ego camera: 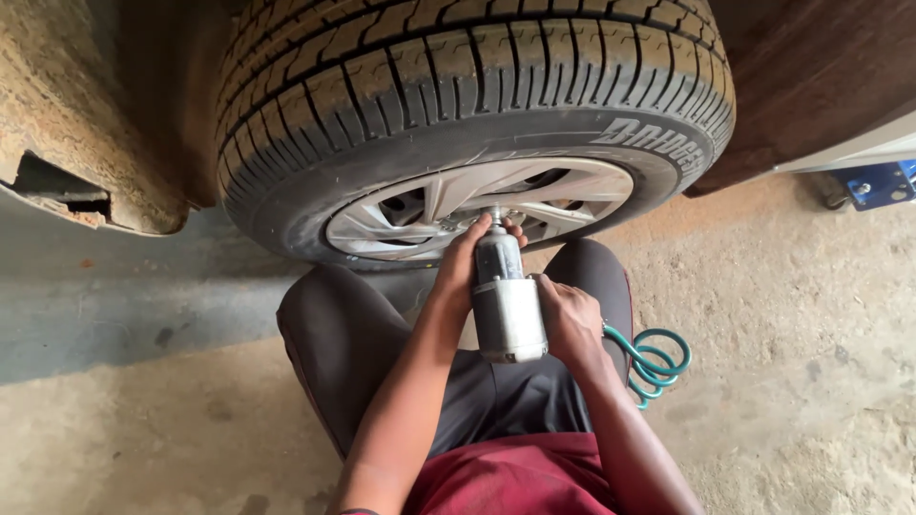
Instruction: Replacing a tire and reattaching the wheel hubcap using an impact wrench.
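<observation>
A silver pneumatic impact wrench (506, 303) points at the hub of a car wheel with a silver spoked rim (477, 203) and a black tyre (448, 86). My left hand (468, 259) wraps the wrench's front barrel close to the rim. At the rear body, my right hand (570, 319) grips from the right side. The wrench's tip meets the wheel centre; the socket itself is mostly hidden behind my left hand. I am squatting, with my knees in dark trousers on either side of the tool.
A coiled green air hose (658, 360) lies on the concrete floor (792, 315) beside my right knee. A muddy wheel arch and mudflap (86, 143) sit at the left. Part of a blue jack (878, 183) shows at the right edge.
</observation>
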